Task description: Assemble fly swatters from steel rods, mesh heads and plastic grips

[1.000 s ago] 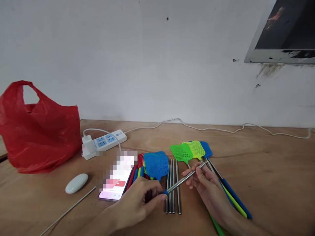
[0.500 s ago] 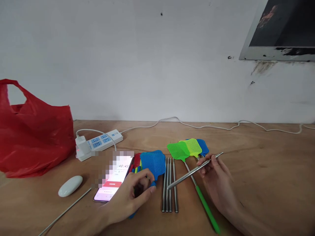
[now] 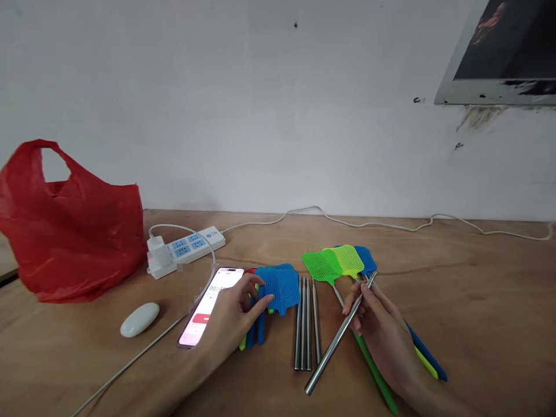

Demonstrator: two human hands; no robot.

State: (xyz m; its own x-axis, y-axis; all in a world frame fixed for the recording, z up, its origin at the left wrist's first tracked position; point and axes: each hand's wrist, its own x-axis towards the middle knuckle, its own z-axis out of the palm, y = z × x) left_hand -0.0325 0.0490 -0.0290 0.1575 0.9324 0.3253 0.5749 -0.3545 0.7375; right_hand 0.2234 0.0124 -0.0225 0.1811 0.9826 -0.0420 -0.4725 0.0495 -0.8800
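My left hand [image 3: 238,307] is over a pile of handles, thumb and forefinger apart around bare space, beside the mesh heads of blue fly swatters [image 3: 280,286]. Blue handles [image 3: 261,324] show under its fingers, with a bit of red and yellow-green. In my right hand [image 3: 377,324] a metal rod [image 3: 330,350] is pinched between thumb and fingers, slanting down to the left. Several similar metal rods [image 3: 303,330] lie side by side between the hands. A green fly swatter [image 3: 322,266], a yellow-green one [image 3: 348,259] and a blue one [image 3: 365,259] lie fanned behind and under my right hand.
A lit phone [image 3: 219,289] lies by my left wrist. Farther left are a white mouse-shaped object [image 3: 139,319], a power strip [image 3: 195,246] with a plugged-in cable and a red plastic bag [image 3: 82,231]. A white cord [image 3: 373,224] runs along the wall.
The rod in my right hand has swung so its lower end points more toward me. My left fingers have drawn off a blue piece. The view has shifted slightly left.
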